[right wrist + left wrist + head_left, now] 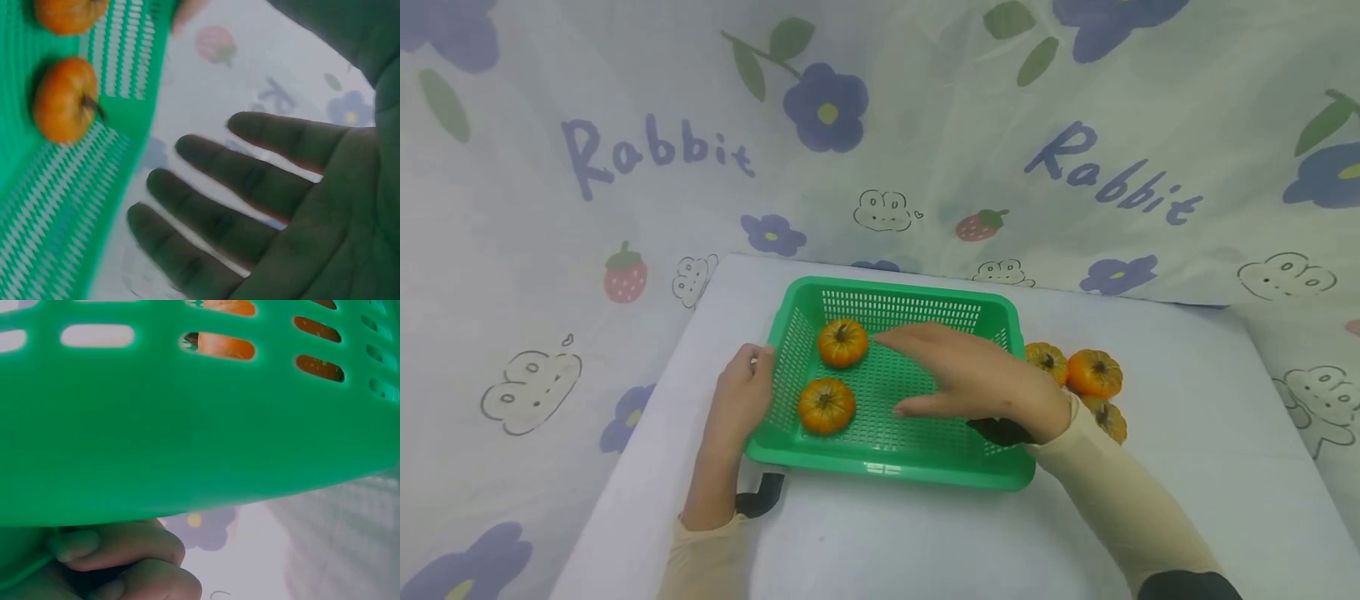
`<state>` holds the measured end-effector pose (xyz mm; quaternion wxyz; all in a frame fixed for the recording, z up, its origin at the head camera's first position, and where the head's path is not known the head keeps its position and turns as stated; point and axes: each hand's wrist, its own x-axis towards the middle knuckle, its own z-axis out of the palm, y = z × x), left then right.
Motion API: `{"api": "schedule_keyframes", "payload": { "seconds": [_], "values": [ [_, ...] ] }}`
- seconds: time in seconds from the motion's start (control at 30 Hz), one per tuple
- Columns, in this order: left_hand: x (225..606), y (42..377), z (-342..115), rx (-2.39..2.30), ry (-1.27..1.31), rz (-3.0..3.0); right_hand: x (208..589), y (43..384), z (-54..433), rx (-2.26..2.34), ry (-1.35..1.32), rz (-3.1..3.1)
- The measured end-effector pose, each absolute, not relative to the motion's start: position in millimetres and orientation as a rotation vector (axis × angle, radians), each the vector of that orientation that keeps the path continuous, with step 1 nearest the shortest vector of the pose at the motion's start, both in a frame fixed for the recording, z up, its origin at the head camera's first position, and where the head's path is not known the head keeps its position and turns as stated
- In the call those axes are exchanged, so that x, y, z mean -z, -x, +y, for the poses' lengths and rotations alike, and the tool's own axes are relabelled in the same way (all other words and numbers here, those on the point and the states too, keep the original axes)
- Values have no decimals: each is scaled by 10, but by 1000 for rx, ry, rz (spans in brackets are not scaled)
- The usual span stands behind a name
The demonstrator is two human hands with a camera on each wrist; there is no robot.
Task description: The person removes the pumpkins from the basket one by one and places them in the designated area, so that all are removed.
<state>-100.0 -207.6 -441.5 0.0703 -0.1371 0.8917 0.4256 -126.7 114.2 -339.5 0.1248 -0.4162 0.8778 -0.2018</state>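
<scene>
Curled fingers [119, 553] of the left hand [741, 396] sit closest to the lens in the left wrist view, tucked under the rim of the green plastic basket [895, 473]. That hand grips the basket's left rim, thumb on top near the corner and fingers underneath, which appears to steady the light tray on the table [1187, 433] so it cannot slide.

Over the basket's interior hovers the right hand [973, 379], palm down, fingers straight and spread, holding nothing. The right wrist view confirms this: four extended fingers [250, 181] with open air between them and no object in the palm. Its fingertips point toward the far left part of the basket, near but not touching the mini pumpkins there.

Two small orange pumpkins lie inside the basket, on its perforated floor along the left side: the far pumpkin [842, 342] close to the back wall, the near pumpkin [826, 405] just in front of it, apart from each other. Both rest stem up, and orange shows through the basket's slots in the left wrist view.

Outside the basket, just beside its right wall, a cluster of pumpkins [1093, 372] sits on the table, touching one another; the right forearm's sleeve [1120, 500] partly hides the nearest one.

A cloth printed with flowers, strawberries and the word "Rabbit" [655, 150] hangs behind the table.
</scene>
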Motion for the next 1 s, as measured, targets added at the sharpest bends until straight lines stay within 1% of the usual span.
{"api": "schedule_keyframes", "payload": {
  "seconds": [0.3,0.53,0.8,1.0],
  "values": [
    [4399,1036,-2067,-1273,407,2675,3729,1665,656,643,1249,2342],
    [4370,1048,-2074,-1278,410,2677,3975,1784,284,532,1352,2261],
    [4337,1081,-2092,-1291,389,2682,4132,1854,246,522,1284,2270],
    [4299,1107,-2093,-1303,402,2667,4224,1883,197,476,1307,2231]
  ]
}}
